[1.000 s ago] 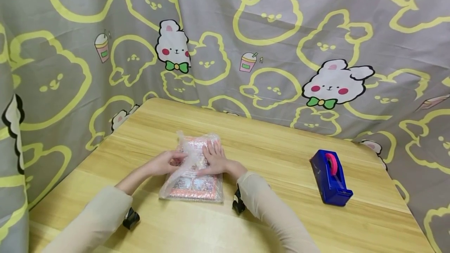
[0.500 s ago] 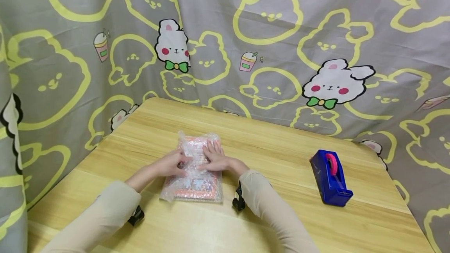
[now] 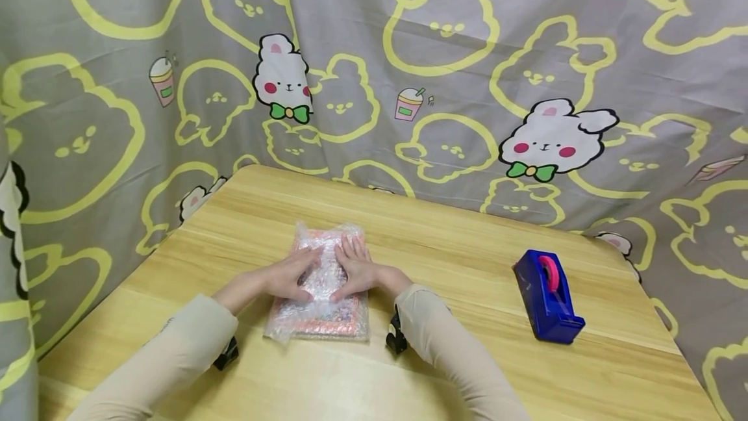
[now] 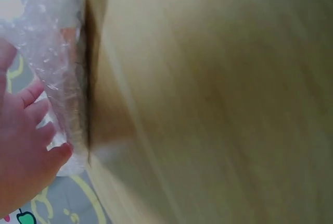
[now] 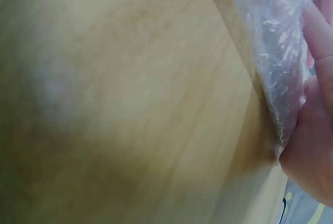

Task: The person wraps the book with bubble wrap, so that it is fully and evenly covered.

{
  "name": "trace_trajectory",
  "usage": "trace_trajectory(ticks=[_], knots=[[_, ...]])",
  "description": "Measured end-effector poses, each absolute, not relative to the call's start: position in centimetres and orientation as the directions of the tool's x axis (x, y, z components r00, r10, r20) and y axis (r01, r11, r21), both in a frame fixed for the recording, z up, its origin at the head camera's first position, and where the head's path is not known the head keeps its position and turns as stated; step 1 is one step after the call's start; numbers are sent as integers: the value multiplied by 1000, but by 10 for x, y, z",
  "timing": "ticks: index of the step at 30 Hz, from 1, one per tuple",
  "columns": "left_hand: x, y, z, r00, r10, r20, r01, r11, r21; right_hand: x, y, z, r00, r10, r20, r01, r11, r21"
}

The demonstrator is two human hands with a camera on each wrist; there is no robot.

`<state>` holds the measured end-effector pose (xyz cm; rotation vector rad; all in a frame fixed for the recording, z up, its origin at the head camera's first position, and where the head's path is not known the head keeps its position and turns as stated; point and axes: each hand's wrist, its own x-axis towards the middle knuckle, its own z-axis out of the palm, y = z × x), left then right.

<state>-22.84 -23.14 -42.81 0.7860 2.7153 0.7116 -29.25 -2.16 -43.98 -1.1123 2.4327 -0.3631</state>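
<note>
A flat rectangular item with an orange-red border and printed pictures lies on the wooden table, covered in clear bubble wrap. What the item is stays blurred under the wrap. My left hand rests on the wrap's left half, fingers extended toward the middle and thumb lower down. On the right half my right hand lies with fingers spread, its thumb pointing at the left thumb. The left wrist view shows the left fingers against the package's side; in the right wrist view the right hand touches the wrap's edge.
A blue tape dispenser with a pink core stands to the right on the wooden table. Behind and left of the table hangs a grey curtain with yellow outlines and rabbit faces.
The left hand has brought the bubble wrap flap over toward the middle and now lies flatter on it. My right hand has stayed nearly in place on the package.
</note>
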Motion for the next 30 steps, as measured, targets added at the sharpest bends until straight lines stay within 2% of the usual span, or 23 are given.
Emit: trace_trajectory(ticks=[3, 8, 12, 24, 30], knots=[[-227, -231, -428, -830, 527, -182, 368, 763, 531, -291, -22, -441, -576, -770, -273, -656, 636, -407], [-224, -222, -427, -802, 536, -263, 411, 816, 407, -290, -21, -441, -594, -762, -257, -655, 644, -395], [-223, -216, -428, -805, 503, -315, 406, 853, 327, -288, -20, -440, -610, -751, -255, -662, 659, -357], [-228, -211, -420, -799, 473, -371, 381, 876, 295, -272, -6, -433, -588, -757, -285, -654, 652, -384], [-229, -208, -418, -793, 478, -377, 397, 876, 274, -270, -2, -429, -599, -732, -325, -645, 682, -345]])
